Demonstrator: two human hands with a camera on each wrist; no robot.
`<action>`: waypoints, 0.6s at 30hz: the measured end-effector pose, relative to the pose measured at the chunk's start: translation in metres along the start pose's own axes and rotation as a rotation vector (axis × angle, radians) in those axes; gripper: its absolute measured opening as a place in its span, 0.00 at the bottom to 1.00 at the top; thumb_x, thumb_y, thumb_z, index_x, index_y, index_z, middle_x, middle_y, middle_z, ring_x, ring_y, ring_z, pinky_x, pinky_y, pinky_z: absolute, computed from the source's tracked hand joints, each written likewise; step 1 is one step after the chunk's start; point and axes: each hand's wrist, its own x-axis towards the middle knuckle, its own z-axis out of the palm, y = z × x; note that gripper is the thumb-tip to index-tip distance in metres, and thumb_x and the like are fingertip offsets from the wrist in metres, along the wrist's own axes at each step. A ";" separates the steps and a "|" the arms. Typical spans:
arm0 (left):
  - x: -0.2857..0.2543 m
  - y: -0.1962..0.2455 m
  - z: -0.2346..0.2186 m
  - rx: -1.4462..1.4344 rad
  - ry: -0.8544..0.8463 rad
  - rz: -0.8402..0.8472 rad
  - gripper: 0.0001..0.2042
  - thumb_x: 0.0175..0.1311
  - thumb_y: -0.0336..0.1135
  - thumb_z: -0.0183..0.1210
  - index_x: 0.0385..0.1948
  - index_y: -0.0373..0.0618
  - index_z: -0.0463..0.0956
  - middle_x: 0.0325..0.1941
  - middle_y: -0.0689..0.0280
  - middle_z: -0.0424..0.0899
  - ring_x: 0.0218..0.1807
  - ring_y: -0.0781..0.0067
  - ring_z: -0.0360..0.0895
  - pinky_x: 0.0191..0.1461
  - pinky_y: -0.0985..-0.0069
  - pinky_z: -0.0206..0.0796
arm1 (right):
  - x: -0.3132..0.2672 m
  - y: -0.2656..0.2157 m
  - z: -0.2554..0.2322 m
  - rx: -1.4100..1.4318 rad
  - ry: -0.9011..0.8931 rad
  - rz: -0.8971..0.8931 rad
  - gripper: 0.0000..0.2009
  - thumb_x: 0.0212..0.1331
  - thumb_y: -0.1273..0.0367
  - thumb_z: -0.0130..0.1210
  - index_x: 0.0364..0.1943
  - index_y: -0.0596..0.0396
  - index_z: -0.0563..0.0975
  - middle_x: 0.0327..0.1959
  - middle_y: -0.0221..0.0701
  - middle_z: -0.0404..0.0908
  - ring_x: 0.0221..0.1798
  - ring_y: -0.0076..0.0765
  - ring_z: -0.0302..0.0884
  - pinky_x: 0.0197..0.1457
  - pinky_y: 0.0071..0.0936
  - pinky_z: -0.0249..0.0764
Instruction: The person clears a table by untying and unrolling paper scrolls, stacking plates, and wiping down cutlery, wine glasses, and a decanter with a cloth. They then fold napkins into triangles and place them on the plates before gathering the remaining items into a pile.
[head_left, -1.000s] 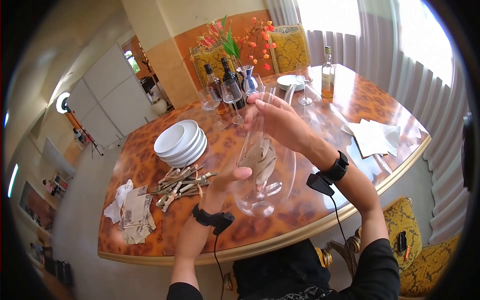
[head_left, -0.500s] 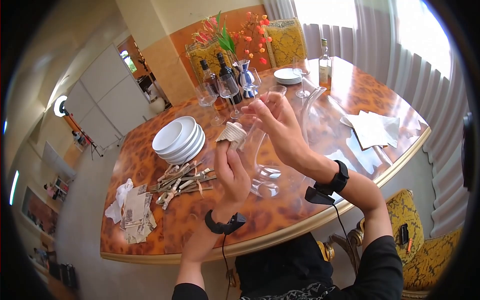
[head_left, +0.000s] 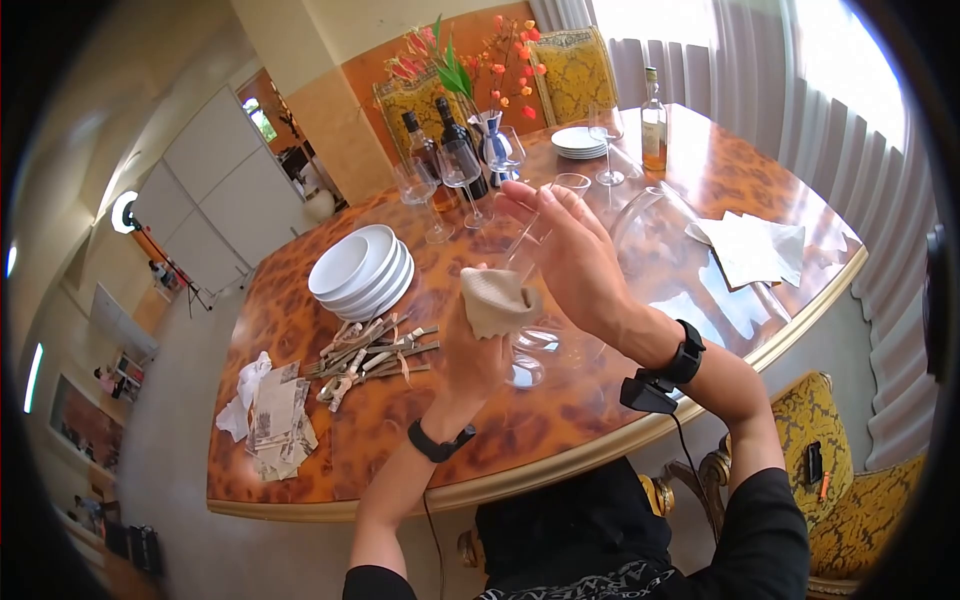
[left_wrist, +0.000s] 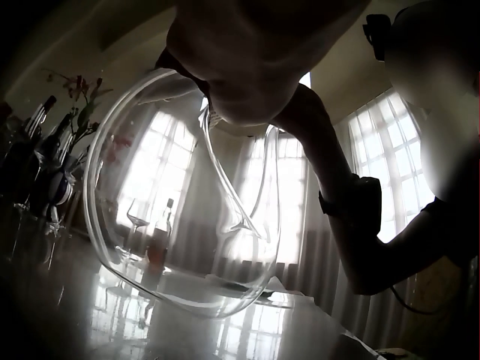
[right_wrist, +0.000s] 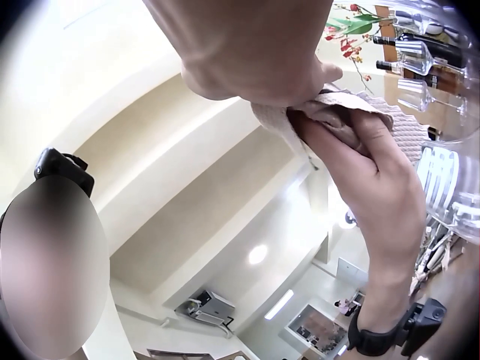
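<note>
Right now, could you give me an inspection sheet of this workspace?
Surface: glossy patterned tabletop with a gold edge.
Job's things: beige cloth; clear glass vessel.
Clutter: stacked white plates, heaped cutlery, printed papers, stemmed glasses, bottles, flower vase.
Hands: left hand grips the cloth; right hand is at the vessel, its hold unclear.
Cables: dark cables hang below both wrists.
Surroundings: upholstered chairs, pale curtains.
</note>
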 end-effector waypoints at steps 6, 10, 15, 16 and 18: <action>-0.049 -0.018 0.013 -0.403 -0.013 -0.461 0.18 0.73 0.33 0.48 0.62 0.41 0.66 0.60 0.52 0.72 0.62 0.56 0.70 0.62 0.66 0.63 | -0.003 -0.008 0.006 0.018 0.083 -0.130 0.10 0.72 0.60 0.49 0.50 0.46 0.70 0.60 0.31 0.74 0.67 0.33 0.66 0.66 0.38 0.59; -0.029 -0.022 0.001 -1.022 0.087 -1.010 0.20 0.78 0.42 0.39 0.67 0.48 0.59 0.58 0.62 0.75 0.55 0.66 0.76 0.58 0.66 0.70 | 0.001 -0.008 0.014 -0.007 0.142 -0.248 0.11 0.72 0.59 0.48 0.51 0.47 0.70 0.60 0.29 0.74 0.66 0.31 0.67 0.66 0.37 0.58; -0.011 -0.006 -0.009 -1.038 0.220 -1.054 0.20 0.79 0.41 0.37 0.67 0.47 0.59 0.60 0.61 0.73 0.59 0.68 0.74 0.62 0.66 0.67 | 0.011 -0.013 0.026 -0.025 0.157 -0.298 0.15 0.73 0.57 0.47 0.54 0.50 0.67 0.60 0.30 0.71 0.65 0.30 0.67 0.68 0.38 0.57; -0.008 -0.010 -0.002 -0.893 0.276 -0.754 0.20 0.78 0.39 0.39 0.67 0.45 0.59 0.60 0.60 0.72 0.59 0.68 0.72 0.64 0.69 0.65 | 0.014 -0.012 0.027 -0.062 0.151 -0.282 0.16 0.73 0.57 0.47 0.55 0.51 0.67 0.60 0.29 0.72 0.64 0.29 0.68 0.68 0.37 0.57; 0.006 -0.007 -0.011 -0.645 0.147 -0.540 0.19 0.77 0.37 0.42 0.64 0.40 0.60 0.56 0.58 0.73 0.57 0.65 0.72 0.61 0.67 0.65 | 0.017 -0.010 0.032 -0.131 0.164 -0.240 0.17 0.73 0.57 0.47 0.55 0.53 0.67 0.59 0.30 0.72 0.64 0.29 0.68 0.68 0.35 0.57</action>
